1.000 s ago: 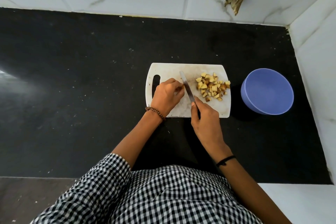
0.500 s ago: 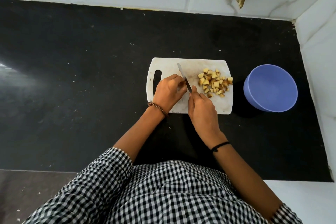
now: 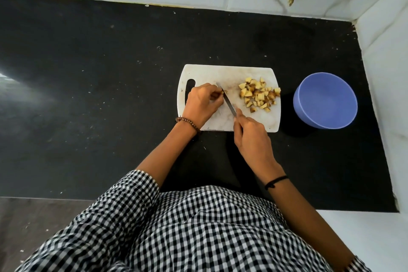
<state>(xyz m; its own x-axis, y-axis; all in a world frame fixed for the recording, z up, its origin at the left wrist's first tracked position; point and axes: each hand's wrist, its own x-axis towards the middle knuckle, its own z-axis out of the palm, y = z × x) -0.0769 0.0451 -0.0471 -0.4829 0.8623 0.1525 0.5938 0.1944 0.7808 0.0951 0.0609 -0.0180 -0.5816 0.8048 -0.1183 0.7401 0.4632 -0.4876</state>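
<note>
The left grip (image 3: 203,104) pinches the potato piece (image 3: 219,93) on the cutting board (image 3: 229,73), just beyond the right grip (image 3: 251,137) clasping the knife (image 3: 228,102): tuck those fingertips back and slice straight down.

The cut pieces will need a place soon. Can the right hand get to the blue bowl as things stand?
Probably yes. The blue bowl stands right of the cutting board, with nothing between it and the right hand. That hand grips the knife, though, so it is not free.
</note>
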